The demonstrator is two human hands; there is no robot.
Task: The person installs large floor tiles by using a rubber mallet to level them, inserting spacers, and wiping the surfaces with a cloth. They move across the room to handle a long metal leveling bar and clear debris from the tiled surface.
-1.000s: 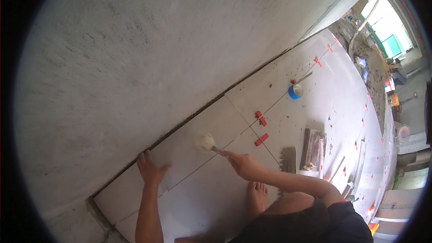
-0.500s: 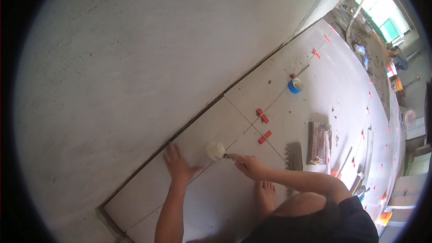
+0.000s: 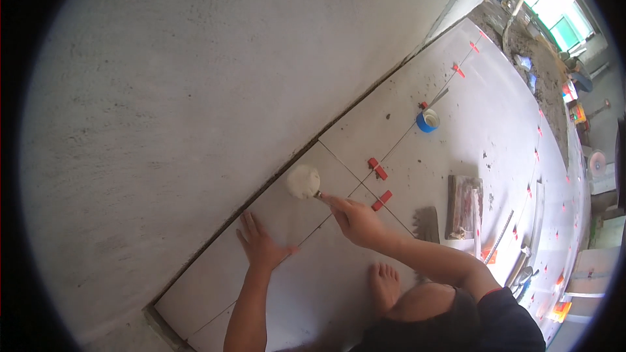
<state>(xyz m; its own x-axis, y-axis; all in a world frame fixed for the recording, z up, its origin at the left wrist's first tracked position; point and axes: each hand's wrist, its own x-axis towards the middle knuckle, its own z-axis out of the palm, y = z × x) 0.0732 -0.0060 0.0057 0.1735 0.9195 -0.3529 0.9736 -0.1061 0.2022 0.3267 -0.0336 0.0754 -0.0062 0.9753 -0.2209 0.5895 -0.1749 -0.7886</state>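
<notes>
My left hand (image 3: 261,246) lies flat on a pale floor tile (image 3: 215,280), its fingers spread toward the wall and its thumb close to the tile joint. With my right hand (image 3: 357,220) I grip the short handle of a mallet with a round white head (image 3: 304,182). The head is over the same tile, ahead of my left hand and near the wall edge; I cannot tell whether it touches the surface. Beyond my right hand, red tile-levelling wedges (image 3: 377,169) sit in the joints where tile corners meet.
A blue-sided roll of tape (image 3: 427,121) lies farther off. To the right are a notched trowel (image 3: 427,224), a dirty flat block-like tool (image 3: 464,207) and a long metal strip (image 3: 536,223). A plastered wall (image 3: 156,104) borders the tiles on the left. My bare foot (image 3: 385,283) stands nearby.
The mallet and my right hand have moved up and away, the head shifting slightly left toward the wall. My left hand stays spread in nearly the same place.
</notes>
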